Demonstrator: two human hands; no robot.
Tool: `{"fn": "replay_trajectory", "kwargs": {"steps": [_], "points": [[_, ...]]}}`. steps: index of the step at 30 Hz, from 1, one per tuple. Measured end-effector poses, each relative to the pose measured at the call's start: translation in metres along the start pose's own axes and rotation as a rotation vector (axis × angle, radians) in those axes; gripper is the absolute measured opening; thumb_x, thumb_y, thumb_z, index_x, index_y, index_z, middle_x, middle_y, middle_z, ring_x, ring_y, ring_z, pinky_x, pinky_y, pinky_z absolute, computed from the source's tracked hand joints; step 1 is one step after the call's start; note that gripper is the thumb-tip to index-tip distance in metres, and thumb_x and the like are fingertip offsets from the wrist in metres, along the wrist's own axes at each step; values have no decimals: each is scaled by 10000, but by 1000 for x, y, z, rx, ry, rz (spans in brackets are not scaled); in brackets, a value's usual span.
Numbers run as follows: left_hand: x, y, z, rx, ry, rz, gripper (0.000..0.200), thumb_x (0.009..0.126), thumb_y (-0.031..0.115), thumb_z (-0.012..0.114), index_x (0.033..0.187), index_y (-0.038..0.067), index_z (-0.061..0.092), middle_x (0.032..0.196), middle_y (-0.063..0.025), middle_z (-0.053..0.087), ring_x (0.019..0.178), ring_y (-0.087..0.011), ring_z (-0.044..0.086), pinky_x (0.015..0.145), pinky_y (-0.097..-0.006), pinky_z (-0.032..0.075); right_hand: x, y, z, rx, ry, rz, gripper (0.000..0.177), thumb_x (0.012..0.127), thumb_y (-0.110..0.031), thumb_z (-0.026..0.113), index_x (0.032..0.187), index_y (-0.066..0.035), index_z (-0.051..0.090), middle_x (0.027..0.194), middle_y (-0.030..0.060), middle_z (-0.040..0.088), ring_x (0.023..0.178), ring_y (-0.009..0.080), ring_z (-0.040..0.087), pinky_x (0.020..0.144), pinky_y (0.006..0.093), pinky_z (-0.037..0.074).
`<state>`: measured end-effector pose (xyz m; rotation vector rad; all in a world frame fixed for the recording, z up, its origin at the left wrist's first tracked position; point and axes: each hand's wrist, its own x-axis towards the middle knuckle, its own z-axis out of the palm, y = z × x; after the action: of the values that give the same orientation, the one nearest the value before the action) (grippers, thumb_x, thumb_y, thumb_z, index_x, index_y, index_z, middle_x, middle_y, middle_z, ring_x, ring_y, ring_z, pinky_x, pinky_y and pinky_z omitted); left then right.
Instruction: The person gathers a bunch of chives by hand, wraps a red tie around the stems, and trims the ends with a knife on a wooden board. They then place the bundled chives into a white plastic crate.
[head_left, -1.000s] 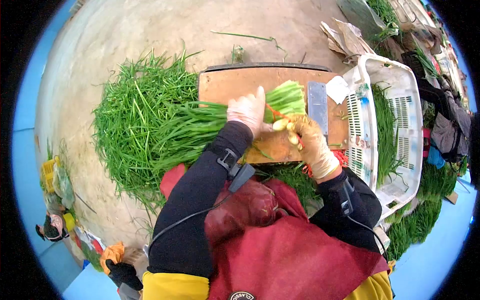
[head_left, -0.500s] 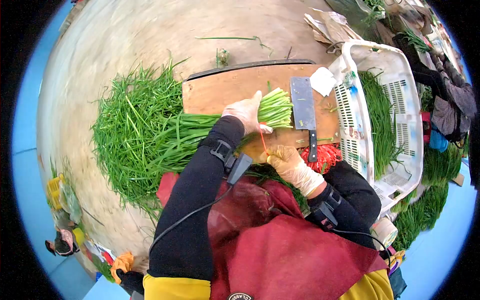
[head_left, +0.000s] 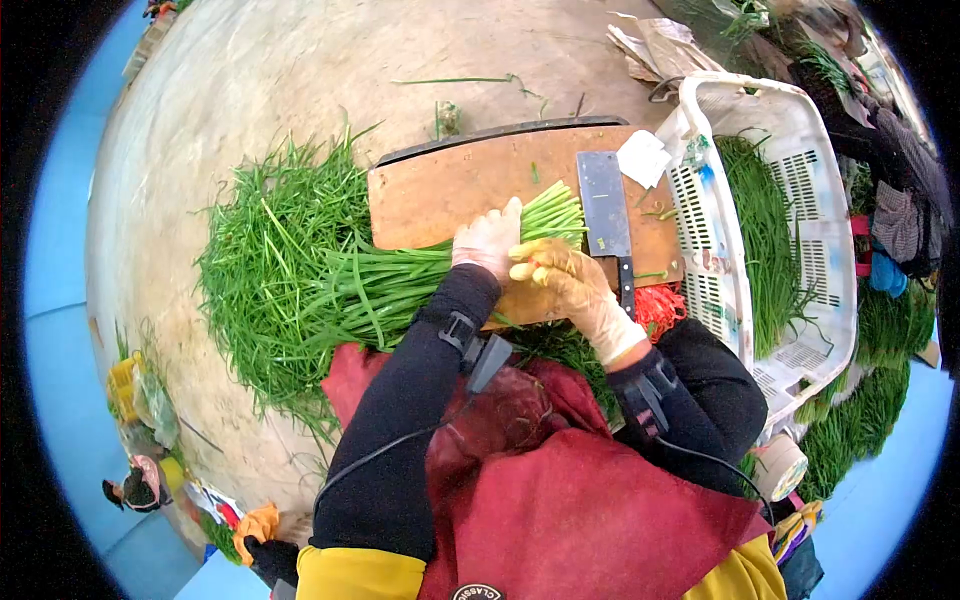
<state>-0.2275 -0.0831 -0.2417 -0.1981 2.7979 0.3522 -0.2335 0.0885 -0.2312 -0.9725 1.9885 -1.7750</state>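
Note:
My gloved left hand [head_left: 489, 240] is wrapped round a bundle of green stalks [head_left: 553, 215], their pale cut ends pointing right over a wooden board [head_left: 420, 205]. Close beside it, my gloved right hand [head_left: 565, 280] has its fingers bent at the bundle's near side; what they hold, if anything, is too small to make out. The leaves run left into a large loose heap [head_left: 285, 270]. A cleaver [head_left: 603, 205] lies on the board right of the stalk ends, its dark handle toward me. Red ties [head_left: 660, 308] lie by the handle.
A white piece of paper [head_left: 643, 159] lies at the board's far right corner. On the right stands a white basket [head_left: 735, 290] with green stalks inside. A white roll [head_left: 781, 467] is below it. People are partly visible at the upper right and lower left.
My right hand has moved up and left to the bundle, beside my left hand. The red tie stretched between my hands is no longer visible. My left hand has turned over the stalks.

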Motion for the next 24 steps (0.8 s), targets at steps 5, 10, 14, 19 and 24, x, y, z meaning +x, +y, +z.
{"fn": "replay_trajectory", "kwargs": {"steps": [5, 10, 14, 19, 24], "points": [[-11, 1, -35, 16, -90, 36, 892, 736, 370, 740, 1436, 49, 290, 1082, -196, 628, 1041, -348, 622, 876, -452, 493, -4, 19, 5, 940, 126, 490, 217, 923, -195, 565, 941, 8, 636, 927, 112, 662, 790, 181, 588, 760, 276, 480], [-22, 0, -20, 1, -157, 2, 1026, 643, 424, 814, 1445, 42, 301, 1112, -200, 630, 1067, -343, 616, 894, -459, 493, -27, -1, 17, 657, 164, 595, 240, 917, -283, 573, 860, -51, 600, 806, 53, 618, 713, 137, 534, 662, 264, 438], [-25, 8, -17, 53, -106, -45, 721, 612, 440, 848, 1142, 82, 517, 1051, -135, 650, 1016, -305, 640, 867, -454, 487, -44, 5, 42, 28, 31, 150, 206, 920, -237, 556, 853, -43, 578, 782, 9, 572, 716, 138, 533, 647, 290, 443], [-21, -5, 30, 125, 73, -33, 265, 839, 299, 568, 1042, 128, 560, 986, -55, 644, 952, -266, 628, 776, -469, 470, -28, 2, 55, -92, 5, 63, 155, 935, -167, 521, 878, -37, 584, 795, -7, 524, 728, 125, 476, 671, 284, 435], [-27, -19, 50, 87, 189, 53, 362, 815, 368, 602, 1103, 150, 613, 1013, -39, 644, 1013, -252, 594, 809, -431, 437, 54, -17, 58, -250, 19, -27, 178, 882, -192, 527, 953, -40, 587, 874, 179, 567, 864, 384, 557, 790, 456, 471]]}}
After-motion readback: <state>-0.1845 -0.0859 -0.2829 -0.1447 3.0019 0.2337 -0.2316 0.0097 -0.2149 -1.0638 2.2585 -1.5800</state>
